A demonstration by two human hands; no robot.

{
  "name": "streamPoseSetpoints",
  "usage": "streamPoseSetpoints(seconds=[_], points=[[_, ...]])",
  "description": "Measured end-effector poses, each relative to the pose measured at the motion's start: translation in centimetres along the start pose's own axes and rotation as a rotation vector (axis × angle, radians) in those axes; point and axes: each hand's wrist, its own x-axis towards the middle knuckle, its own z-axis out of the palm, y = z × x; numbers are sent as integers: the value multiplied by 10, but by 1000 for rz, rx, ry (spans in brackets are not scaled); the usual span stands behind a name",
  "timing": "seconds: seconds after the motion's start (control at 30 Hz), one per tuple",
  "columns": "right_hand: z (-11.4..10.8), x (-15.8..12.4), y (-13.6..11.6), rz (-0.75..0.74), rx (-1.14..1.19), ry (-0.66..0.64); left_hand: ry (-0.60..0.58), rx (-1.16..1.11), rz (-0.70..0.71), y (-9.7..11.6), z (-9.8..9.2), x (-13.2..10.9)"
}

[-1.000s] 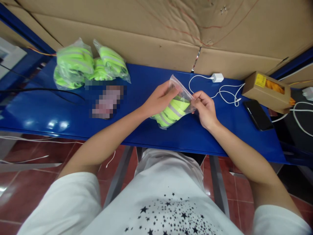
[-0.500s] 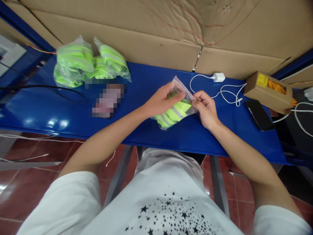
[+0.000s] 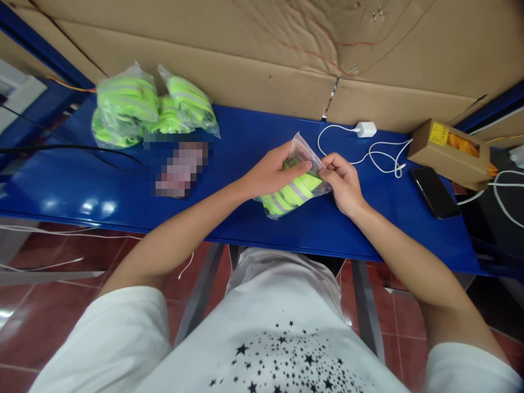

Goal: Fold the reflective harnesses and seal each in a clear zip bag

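A clear zip bag with folded neon-yellow reflective straps inside is held just over the blue table, near its front edge. My left hand grips the bag from the left, its thumb lying across the front and its other fingers hidden behind. With thumb and fingers pinched together, my right hand holds the right end of the bag's zip edge. The bag's top strip stands up, tilted to the right, between the two hands.
Several similar bags of neon straps are piled at the back left, behind a blurred-out flat item. At right lie a white charger with its cable, a black phone and a cardboard box. A cardboard wall rises behind.
Almost nothing differs. Both hands keep their hold on the bag, and its upper corner has shifted slightly down and to the right.
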Motion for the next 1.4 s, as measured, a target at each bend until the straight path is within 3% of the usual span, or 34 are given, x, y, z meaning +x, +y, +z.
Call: streamPoseSetpoints(seconds=[0.6,1.03,1.4], points=[[1,2,-5,-68,-98,-20,-23,62,-16,0,3,-2],[2,2,-7,-83,-86,-36,-53,182,-102,3,2,-3],[2,4,-4,-124,-71,-113,-75,193,-91,0,4,-2]])
